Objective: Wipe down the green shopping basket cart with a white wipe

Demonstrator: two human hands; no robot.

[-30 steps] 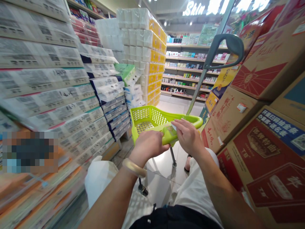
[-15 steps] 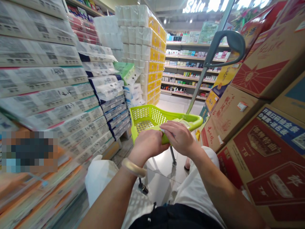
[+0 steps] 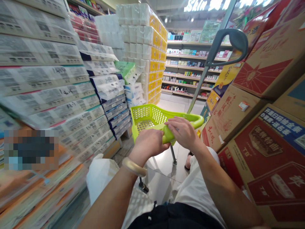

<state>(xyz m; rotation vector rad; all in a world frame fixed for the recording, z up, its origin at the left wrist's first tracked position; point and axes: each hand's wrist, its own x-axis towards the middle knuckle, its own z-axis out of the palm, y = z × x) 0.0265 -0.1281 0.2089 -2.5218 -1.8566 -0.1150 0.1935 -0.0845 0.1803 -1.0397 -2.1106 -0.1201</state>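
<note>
As we look down the aisle, the small clear packet that showed between our hands a moment ago can no longer be seen. On the left rise film-wrapped tissue packs with printed labels, and below them bulges a crumpled white plastic bag. Our left hand, a smooth cream bangle on its wrist, is curled closed over the near rim of the lime-green plastic basket, a moulded lattice of rounded mesh. Our right hand lies half open, its fingers draped across the same rim; whether it pinches anything we cannot tell. Behind the basket stands a thin metal pole topped by a curved grey handle, and further right tower corrugated cardboard cartons printed in red.
</note>
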